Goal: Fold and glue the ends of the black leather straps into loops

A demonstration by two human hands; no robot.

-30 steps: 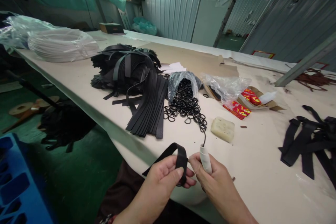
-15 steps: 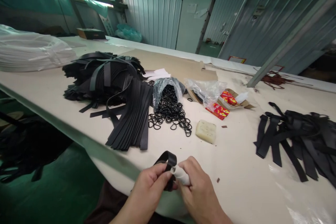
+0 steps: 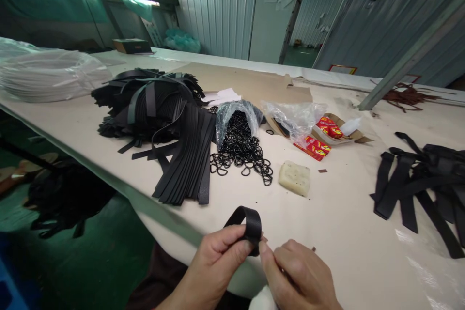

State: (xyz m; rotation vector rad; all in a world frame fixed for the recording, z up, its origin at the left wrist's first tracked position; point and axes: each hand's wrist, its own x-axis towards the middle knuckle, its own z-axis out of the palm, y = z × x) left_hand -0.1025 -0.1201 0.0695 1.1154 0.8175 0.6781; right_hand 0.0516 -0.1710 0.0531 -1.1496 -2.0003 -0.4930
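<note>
A black strap (image 3: 253, 225) is bent into an upright loop above the near edge of the table. My left hand (image 3: 221, 256) is closed on it, thumb and fingers pinching its lower part. My right hand (image 3: 296, 271) is curled, its thumb tip at the strap's right side. A small brown piece (image 3: 265, 238) shows between that thumb and the strap. Under the right hand's palm a white-wrapped tool (image 3: 262, 299) sticks out at the bottom edge, mostly hidden. Beyond the hands lie a pale yellow block (image 3: 294, 178) and a heap of black D-rings (image 3: 241, 143) spilling from a plastic bag.
Stacked black straps (image 3: 185, 155) lie at left, more loose straps (image 3: 417, 184) at right. Red packets (image 3: 314, 147) and a clear bag (image 3: 294, 118) lie behind the block. A white coil (image 3: 47, 75) sits far left. A metal post (image 3: 395, 63) rises at right.
The white-wrapped tool has swung from the strap down under my right palm. My right thumb has come to the strap's side. The view has shifted slightly left.
</note>
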